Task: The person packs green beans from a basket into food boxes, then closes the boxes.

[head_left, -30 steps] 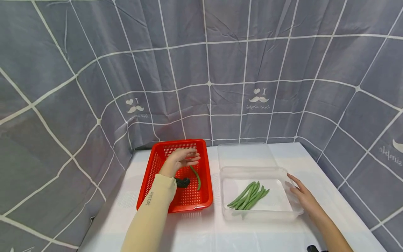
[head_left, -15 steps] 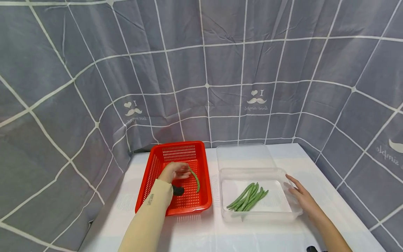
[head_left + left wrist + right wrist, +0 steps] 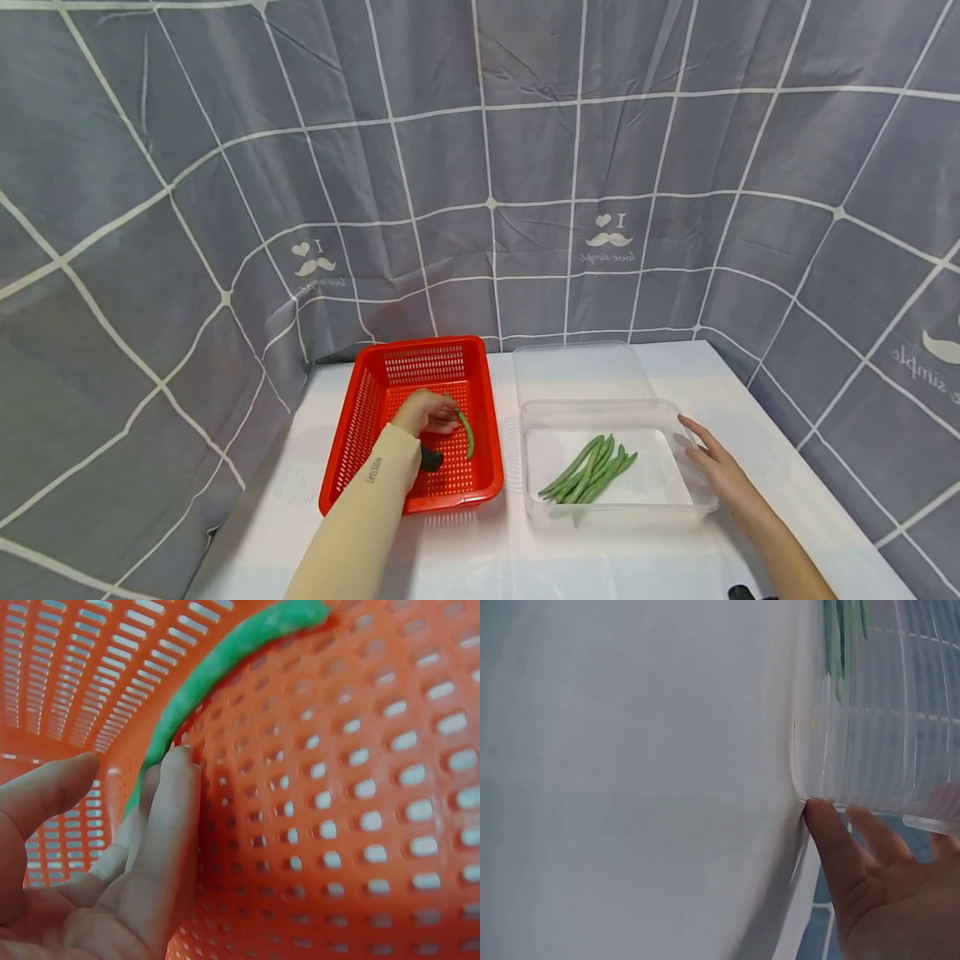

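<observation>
One green bean [image 3: 467, 435] lies in the red plastic basket [image 3: 492, 433]. My left hand [image 3: 430, 414] is down inside the basket, its fingertips touching the bean. In the left wrist view the thumb stands apart from the straight fingers [image 3: 161, 825], and the bean [image 3: 217, 667] curves past their tips. To the right, several green beans [image 3: 588, 471] lie bunched in a clear plastic container [image 3: 600, 512]. My right hand [image 3: 723, 475] rests its fingertips against the container's right side. The right wrist view has the extended fingers [image 3: 836, 847] touching the container wall [image 3: 870, 772].
A clear flat lid [image 3: 585, 371] lies behind the container on the white tabletop [image 3: 480, 558]. A grey curtain with white grid lines [image 3: 540, 150] surrounds the back and sides. A black wrist camera [image 3: 741, 592] shows at the lower edge.
My left hand has come down lower into the basket, from above the bean to touching it. My right hand has stayed at the container's side.
</observation>
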### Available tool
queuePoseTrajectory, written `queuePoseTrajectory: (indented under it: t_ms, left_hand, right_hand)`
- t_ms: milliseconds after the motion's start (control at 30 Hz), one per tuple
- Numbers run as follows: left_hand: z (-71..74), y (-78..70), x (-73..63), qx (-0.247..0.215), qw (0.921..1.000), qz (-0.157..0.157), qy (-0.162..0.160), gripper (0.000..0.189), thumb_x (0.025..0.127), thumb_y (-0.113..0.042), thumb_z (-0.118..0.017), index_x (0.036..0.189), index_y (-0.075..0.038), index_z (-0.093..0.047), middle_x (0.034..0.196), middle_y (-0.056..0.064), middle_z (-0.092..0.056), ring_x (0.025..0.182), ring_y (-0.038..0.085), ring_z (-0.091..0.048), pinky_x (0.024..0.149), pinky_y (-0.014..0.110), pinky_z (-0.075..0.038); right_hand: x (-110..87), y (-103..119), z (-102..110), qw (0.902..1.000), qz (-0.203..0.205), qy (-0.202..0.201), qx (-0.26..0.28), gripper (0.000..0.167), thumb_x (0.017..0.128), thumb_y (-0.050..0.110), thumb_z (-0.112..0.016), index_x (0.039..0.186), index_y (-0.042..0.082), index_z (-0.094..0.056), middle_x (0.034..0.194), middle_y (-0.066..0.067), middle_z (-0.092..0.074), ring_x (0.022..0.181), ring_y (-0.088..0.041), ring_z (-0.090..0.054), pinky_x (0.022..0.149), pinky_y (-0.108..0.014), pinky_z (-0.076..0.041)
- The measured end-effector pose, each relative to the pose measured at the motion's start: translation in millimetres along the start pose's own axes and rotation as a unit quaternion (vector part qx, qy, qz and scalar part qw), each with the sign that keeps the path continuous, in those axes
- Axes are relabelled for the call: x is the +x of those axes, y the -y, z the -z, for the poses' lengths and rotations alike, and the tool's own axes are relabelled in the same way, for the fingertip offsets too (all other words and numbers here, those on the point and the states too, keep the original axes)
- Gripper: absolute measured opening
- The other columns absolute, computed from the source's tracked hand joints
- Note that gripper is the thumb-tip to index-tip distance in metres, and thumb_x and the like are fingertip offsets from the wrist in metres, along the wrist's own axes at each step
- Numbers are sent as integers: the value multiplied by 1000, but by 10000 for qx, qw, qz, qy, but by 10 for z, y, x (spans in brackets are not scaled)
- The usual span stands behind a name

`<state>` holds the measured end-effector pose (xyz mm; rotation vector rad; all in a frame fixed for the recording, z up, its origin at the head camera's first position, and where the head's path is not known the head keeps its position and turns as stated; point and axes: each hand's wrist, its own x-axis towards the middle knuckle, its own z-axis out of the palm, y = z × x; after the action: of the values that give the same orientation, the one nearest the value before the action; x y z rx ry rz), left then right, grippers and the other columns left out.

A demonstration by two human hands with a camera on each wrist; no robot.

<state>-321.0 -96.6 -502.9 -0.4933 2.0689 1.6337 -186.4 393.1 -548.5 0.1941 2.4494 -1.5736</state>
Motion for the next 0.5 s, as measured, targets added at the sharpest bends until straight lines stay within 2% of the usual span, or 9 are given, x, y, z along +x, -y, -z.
queuePoseTrajectory:
  t_ms: [133,267,367,500]
  left_hand:
    - [-70,-33,-15,164,9996,-172,-174,25,103,-11,-67,116,10,-70,100,24,-76,69,21,-74,93,44,-65]
    - [-186,-45,14,569,9959,-442,-540,16,97,-5,-71,104,9,-70,91,23,-75,68,24,-73,81,44,-69]
    - [-287,-59,49,1226,9859,-598,-967,13,91,-4,-77,94,7,-71,86,23,-76,70,31,-78,72,44,-69]
    - [-385,-82,98,2095,9656,-648,-1394,16,83,-5,-83,86,5,-72,79,21,-76,69,34,-79,64,42,-69]
  right_hand:
    - [-6,18,-7,10000,-43,0,34,64,116,24,-36,172,23,-5,177,-24,10,159,-62,-1,122,-85,-11]
    - [-21,30,-17,9999,-144,-14,40,65,115,27,-36,172,25,-5,178,-22,11,159,-61,0,122,-85,-10]
    - [-31,25,-20,9998,-166,-52,39,65,115,29,-37,172,25,-6,178,-21,9,160,-60,0,122,-85,-9]
    - [-34,14,-15,9999,-95,-72,16,66,115,26,-39,172,25,-7,178,-23,6,160,-60,-3,123,-84,-12]
